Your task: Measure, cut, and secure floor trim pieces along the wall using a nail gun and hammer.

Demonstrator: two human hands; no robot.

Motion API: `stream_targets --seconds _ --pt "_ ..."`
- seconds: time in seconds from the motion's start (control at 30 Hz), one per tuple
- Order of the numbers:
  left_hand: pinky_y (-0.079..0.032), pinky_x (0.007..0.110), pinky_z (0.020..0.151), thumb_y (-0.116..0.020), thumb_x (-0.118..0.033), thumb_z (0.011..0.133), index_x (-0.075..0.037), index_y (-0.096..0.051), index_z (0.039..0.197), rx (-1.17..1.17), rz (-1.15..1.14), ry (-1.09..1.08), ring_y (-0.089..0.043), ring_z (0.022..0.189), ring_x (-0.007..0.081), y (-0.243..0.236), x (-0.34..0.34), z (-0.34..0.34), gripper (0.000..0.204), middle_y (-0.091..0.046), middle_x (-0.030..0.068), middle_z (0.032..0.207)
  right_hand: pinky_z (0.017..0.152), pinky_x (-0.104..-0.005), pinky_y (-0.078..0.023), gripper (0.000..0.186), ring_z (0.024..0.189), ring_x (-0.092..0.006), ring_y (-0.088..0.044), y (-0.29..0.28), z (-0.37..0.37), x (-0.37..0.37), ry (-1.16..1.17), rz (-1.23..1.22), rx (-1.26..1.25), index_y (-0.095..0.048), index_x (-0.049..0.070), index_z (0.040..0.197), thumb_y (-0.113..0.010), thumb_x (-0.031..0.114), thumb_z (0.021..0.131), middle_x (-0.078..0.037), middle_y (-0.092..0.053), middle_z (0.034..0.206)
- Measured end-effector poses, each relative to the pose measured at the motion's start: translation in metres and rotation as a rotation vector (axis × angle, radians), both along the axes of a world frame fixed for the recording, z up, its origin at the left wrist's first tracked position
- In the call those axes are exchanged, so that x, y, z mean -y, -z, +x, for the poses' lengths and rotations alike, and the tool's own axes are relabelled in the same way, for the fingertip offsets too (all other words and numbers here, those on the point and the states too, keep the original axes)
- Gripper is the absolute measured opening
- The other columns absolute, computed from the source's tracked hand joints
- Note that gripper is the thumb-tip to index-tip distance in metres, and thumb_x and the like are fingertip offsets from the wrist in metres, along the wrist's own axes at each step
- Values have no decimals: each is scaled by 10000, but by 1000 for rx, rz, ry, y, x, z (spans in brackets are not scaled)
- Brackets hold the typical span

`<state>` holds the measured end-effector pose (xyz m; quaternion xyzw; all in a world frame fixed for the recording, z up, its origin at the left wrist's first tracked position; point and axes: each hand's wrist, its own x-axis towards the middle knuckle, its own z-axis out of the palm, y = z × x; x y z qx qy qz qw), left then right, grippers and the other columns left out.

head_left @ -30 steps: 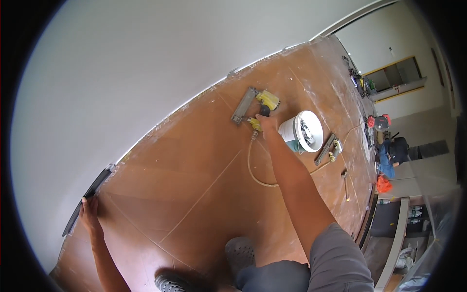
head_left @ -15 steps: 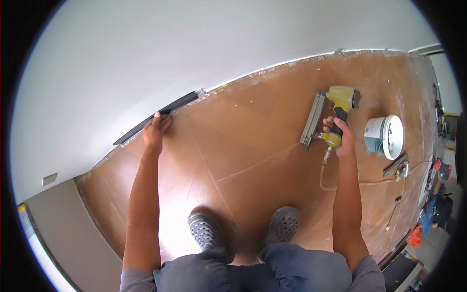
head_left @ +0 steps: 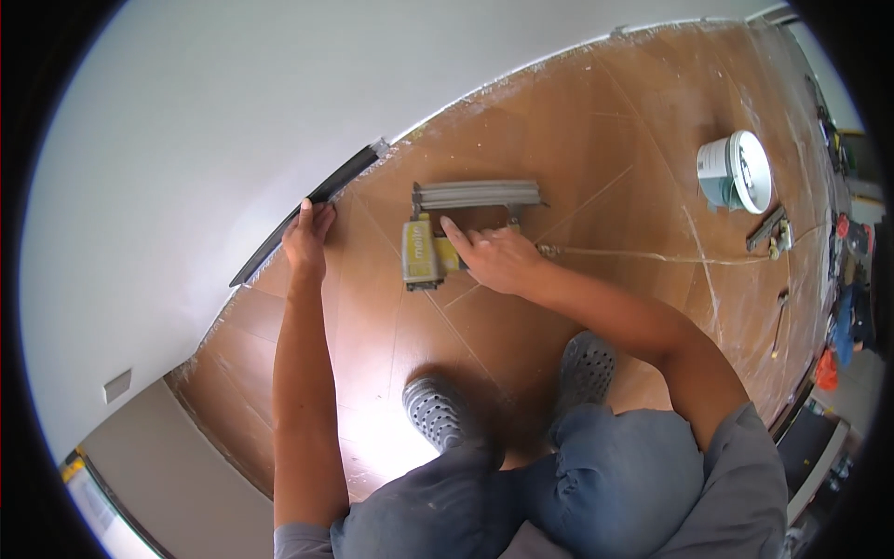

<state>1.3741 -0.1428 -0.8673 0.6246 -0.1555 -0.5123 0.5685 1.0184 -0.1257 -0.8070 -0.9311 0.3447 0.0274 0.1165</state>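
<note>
A short black baseboard strip (head_left: 350, 175) lies along the foot of the white wall at the left. My left hand (head_left: 307, 240) grips it near its middle, thumb on its face and fingers curled at its lower side. My right hand (head_left: 503, 261) is closed round the handle of a yellow and grey nail gun (head_left: 422, 253), which is over the floor right of the strip and apart from it. Its long grey magazine lies crosswise on the far side, and its yellow head points left. My right index finger is stretched along the tool; the grip is mostly hidden under the hand.
An air hose (head_left: 643, 253) runs right from the nail gun across the brown, dusty floor. A white bucket (head_left: 712, 174), a second nailer-like tool (head_left: 767, 229) and a thin long-handled tool (head_left: 778, 326) lie at the right. Assorted items line the right edge. My grey clogs (head_left: 434, 408) stand below.
My right hand has brought the nail gun leftward, nearer the strip, and turned it so the magazine lies crosswise. My left hand stays on the baseboard. The view has shifted slightly.
</note>
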Motion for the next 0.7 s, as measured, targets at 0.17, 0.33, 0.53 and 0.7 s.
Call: stream_targets --seconds 0.17,0.33,0.53,0.7 --pt "-565 366 996 -642 -329 1013 172 -590 1155 13 2 54 -678 1067 303 -1 -1 3 523 -662 229 1139 600 -392 -583 764 650 -288 -697 35 49 4 135 -50 52 -389 -109 1476 -630 355 919 -179 -685 811" --pt "-562 358 988 -614 -351 1027 164 -600 1141 34 8 57 -680 1050 292 1 1 -1 528 -665 219 1114 643 -390 -591 942 689 -321 -707 35 85 15 257 45 67 -347 -122 1491 -569 605 934 -207 -687 840" --pt "-571 341 919 -544 -372 1061 121 -639 1126 250 -2 -109 -678 972 254 13 8 -29 507 -690 178 1061 616 -384 -588 907 678 -300 -697 38 98 23 205 -34 43 -354 -137 1477 -602 545 934 -190 -679 815" --pt "-541 346 812 -468 -405 1086 86 -678 1078 399 82 -208 -657 893 215 15 13 -48 534 -708 138 976 576 -381 -580 881 660 -280 -690 46 101 29 180 -96 78 -379 -138 1463 -629 508 920 -178 -668 794"
